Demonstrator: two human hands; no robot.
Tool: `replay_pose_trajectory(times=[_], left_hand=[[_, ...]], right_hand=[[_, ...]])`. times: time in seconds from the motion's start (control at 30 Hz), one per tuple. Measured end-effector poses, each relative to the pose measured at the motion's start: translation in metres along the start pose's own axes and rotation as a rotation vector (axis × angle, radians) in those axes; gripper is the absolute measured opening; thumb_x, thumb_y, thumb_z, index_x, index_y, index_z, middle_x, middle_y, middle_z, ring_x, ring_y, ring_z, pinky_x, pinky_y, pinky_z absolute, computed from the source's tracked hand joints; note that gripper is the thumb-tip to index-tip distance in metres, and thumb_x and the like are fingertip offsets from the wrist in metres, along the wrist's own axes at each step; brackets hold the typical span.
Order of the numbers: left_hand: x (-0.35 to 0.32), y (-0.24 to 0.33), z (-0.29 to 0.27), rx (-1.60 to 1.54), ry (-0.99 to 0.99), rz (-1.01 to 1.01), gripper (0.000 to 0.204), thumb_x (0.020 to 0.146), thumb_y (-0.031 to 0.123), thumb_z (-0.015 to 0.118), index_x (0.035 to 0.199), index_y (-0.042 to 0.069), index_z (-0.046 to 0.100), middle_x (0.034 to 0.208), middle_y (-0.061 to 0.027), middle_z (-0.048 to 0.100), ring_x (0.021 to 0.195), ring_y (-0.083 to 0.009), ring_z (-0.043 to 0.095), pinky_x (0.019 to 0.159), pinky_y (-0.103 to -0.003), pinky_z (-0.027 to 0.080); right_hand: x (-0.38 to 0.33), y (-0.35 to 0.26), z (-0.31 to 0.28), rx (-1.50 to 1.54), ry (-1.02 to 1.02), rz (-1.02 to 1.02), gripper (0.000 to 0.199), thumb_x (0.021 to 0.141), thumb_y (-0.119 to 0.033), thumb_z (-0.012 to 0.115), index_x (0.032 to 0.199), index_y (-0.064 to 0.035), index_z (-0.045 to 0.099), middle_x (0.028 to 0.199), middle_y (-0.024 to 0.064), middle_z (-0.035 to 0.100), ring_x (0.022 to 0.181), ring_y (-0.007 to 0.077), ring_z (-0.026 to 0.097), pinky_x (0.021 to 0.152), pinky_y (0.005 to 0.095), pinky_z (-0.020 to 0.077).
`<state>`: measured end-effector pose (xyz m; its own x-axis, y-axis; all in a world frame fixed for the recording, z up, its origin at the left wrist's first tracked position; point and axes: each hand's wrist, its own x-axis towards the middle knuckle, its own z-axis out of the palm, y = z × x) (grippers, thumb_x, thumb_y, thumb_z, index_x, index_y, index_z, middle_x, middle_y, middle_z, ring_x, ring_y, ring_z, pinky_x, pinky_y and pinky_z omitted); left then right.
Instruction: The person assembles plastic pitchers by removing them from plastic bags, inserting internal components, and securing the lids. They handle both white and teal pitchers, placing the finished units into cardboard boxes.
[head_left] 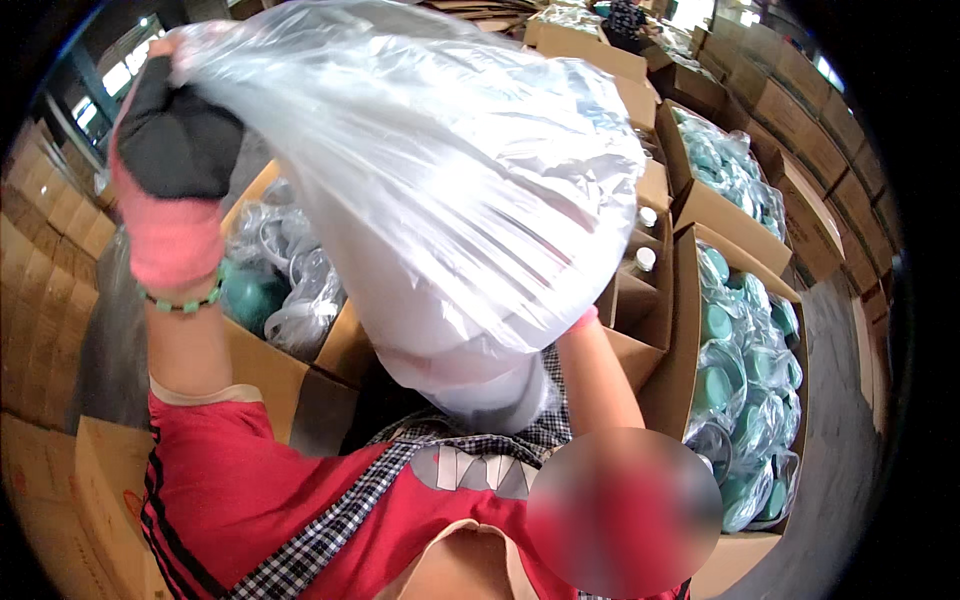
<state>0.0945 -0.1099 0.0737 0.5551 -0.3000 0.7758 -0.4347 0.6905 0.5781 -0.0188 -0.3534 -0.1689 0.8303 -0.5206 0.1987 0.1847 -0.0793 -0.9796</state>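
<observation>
My left hand (178,140), in a black and pink glove, is raised at the upper left, its fingers closed on a gathered corner of a large clear plastic bag (470,150). The bag stretches across the middle, crinkled and shiny. Through it shows something white and rounded; its lower end (490,395) is a pale, translucent cylinder shape close to my body, of a kind I cannot make out. My right hand (584,319) is behind the bag's lower right side. Only a bit of its pink glove shows, and its fingers are hidden.
On the right, open cartons (690,330) hold bagged containers with teal lids (715,385). A divided carton (640,310) holds white-capped bottles (645,260). At left, another carton (270,350) contains bagged clear and teal items. Stacked boxes (45,260) line both sides; a person (625,22) is far back.
</observation>
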Motion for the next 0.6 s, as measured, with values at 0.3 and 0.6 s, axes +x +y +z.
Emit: replay_pose_trajectory(times=[0.3, 0.6], left_hand=[[-0.166, -0.032, -0.033, 0.162, 0.066, -0.326, 0.04, 0.085, 0.026, 0.048, 0.114, -0.001, 0.042, 0.108, -0.0098, 0.05, 0.097, -0.0172, 0.049, 0.085, -0.029, 0.039], [-0.265, -0.093, -0.043, 0.323, -0.091, -0.751, 0.039, 0.084, 0.026, 0.048, 0.113, 0.0, 0.043, 0.106, -0.0101, 0.051, 0.095, -0.0179, 0.05, 0.083, -0.029, 0.04]], right_hand=[[-0.055, 0.019, 0.002, 0.11, -0.222, 0.175, 0.04, 0.079, -0.024, 0.045, 0.111, 0.001, 0.046, 0.11, 0.0125, 0.049, 0.102, 0.0213, 0.046, 0.088, 0.0318, 0.0349], [-0.098, 0.019, -0.022, 0.049, -0.361, 0.291, 0.045, 0.078, -0.028, 0.047, 0.112, 0.0015, 0.045, 0.113, 0.0123, 0.047, 0.103, 0.0212, 0.045, 0.09, 0.0318, 0.0334]])
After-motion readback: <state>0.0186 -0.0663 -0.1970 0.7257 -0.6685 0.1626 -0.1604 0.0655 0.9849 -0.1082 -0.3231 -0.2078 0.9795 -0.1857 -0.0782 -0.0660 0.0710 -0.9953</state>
